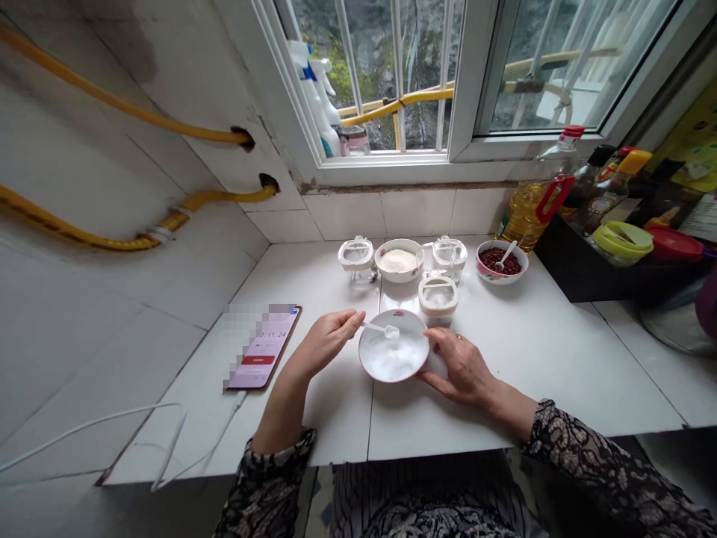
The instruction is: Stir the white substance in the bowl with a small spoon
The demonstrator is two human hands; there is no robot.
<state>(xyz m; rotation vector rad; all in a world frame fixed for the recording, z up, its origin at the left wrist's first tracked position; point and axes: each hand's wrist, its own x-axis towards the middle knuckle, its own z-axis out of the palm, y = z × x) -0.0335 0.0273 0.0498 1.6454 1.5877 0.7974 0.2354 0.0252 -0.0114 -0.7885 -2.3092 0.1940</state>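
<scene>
My left hand (336, 340) pinches the handle of a small white plastic spoon (390, 331), whose scoop is over a bowl (364, 357). White powder or fine grains (395, 360) lie in that bowl, which has a thin reddish rim. My right hand (459, 366) grips the bowl's right edge, thumb low and fingers at the rim. Just behind the bowl stands a clear jar with a cream lid (438, 297). Further back are a bowl of off-white grains (399, 261), flanked by two clear lidded jars (358, 258) (448, 255), and a bowl of dark red beans (502, 262) holding a white spoon.
A phone (263, 350) with a white cable lies on the white tiled counter (330, 426) at left. Cooking oil (538, 198) and several bottles stand at back right by a black rack (565, 261). Yellow pipes (207, 200) run along the left wall; a barred window is behind.
</scene>
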